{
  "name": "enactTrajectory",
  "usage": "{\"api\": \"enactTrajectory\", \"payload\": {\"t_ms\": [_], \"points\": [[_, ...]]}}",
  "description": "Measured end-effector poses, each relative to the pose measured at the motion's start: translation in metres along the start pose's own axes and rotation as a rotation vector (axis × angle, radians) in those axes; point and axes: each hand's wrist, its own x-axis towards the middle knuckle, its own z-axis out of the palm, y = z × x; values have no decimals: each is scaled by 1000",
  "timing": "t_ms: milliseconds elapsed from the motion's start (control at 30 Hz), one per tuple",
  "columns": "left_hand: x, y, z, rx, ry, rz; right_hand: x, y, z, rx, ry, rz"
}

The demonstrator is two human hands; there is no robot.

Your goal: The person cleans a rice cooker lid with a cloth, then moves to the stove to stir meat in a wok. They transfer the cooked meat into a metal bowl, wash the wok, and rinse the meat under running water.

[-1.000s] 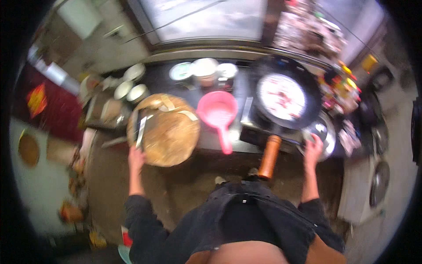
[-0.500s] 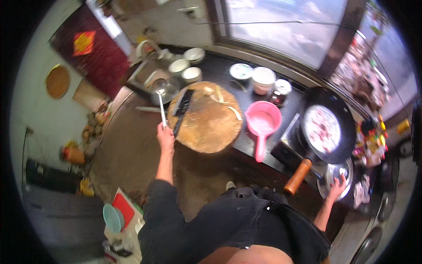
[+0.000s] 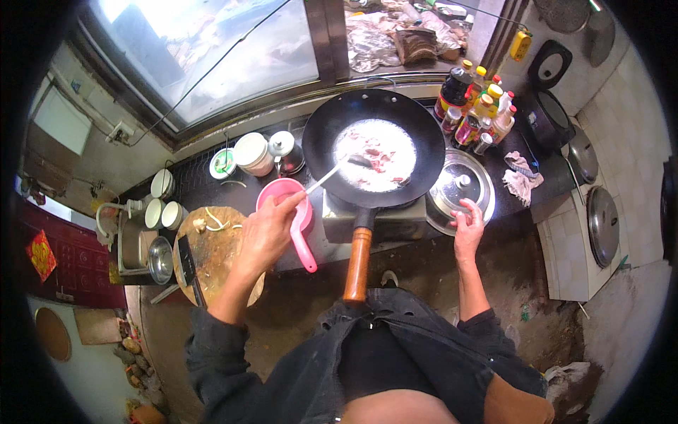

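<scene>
- Left hand (image 3: 268, 232) is grasping long pale-handled utensil (image 3: 327, 177), entering round black wok (image 3: 319, 145) at 8 o'clock
- Right hand (image 3: 466, 232) is hanging empty, half-curled, by round silver lid (image 3: 452, 189) at 6 o'clock

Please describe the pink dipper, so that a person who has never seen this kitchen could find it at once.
Start from the big black wok. To its left, between it and the round wooden board and partly hidden by the left hand, is the pink dipper. Its bright pink bowl and handle set it apart from the black wok and wooden board.
</scene>
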Motion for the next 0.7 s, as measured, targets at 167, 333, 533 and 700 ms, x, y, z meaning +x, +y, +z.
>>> {"api": "enactTrajectory", "payload": {"t_ms": [167, 333, 533, 700], "points": [[65, 34, 36, 314, -117, 111, 4, 9, -29, 46, 78, 57], [113, 48, 66, 182, 45, 17, 17, 20, -53, 34, 102, 26], [161, 46, 72, 71, 19, -257, 28, 31, -67, 47, 103, 77], [165, 50, 85, -92, -159, -274, 37, 35, -67, 55, 48, 113]]}}
